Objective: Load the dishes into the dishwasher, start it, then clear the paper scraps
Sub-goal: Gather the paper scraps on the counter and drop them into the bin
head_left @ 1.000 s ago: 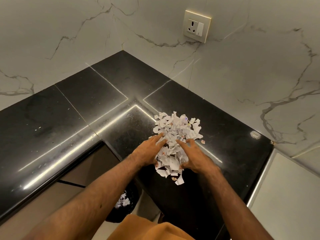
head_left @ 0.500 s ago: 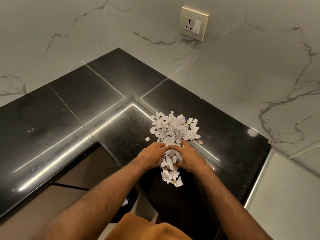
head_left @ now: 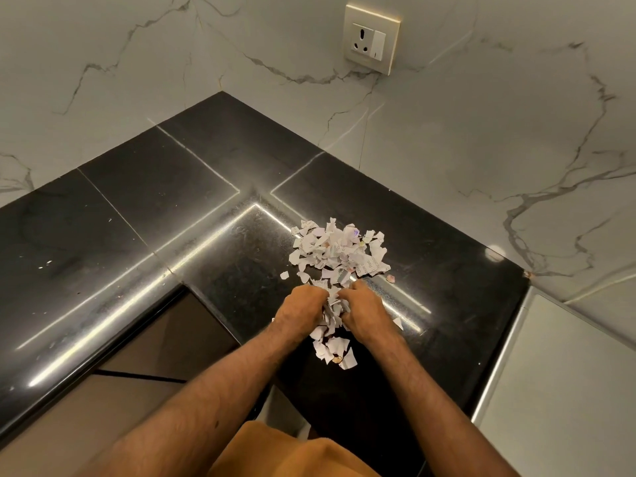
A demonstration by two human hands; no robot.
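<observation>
A heap of torn white paper scraps (head_left: pixel 339 251) lies on the black stone counter (head_left: pixel 144 215). My left hand (head_left: pixel 301 309) and my right hand (head_left: pixel 363 311) are pressed together at the near side of the heap, fingers curled round a bunch of scraps squeezed between them. More scraps (head_left: pixel 335 351) hang and lie just below my hands, toward the counter's front edge. A few single bits lie loose beside the heap. The dishwasher and the dishes are not in view.
Marble walls meet in the corner behind the counter, with a power socket (head_left: pixel 371 37) on the right wall. A light-coloured surface (head_left: pixel 564 380) adjoins the counter on the right. Cabinet fronts (head_left: pixel 161 342) show below the counter's inner edge.
My hands have closed in from the two sides of the heap and gathered its near part into a bunch between them. The far part of the heap stays where it was.
</observation>
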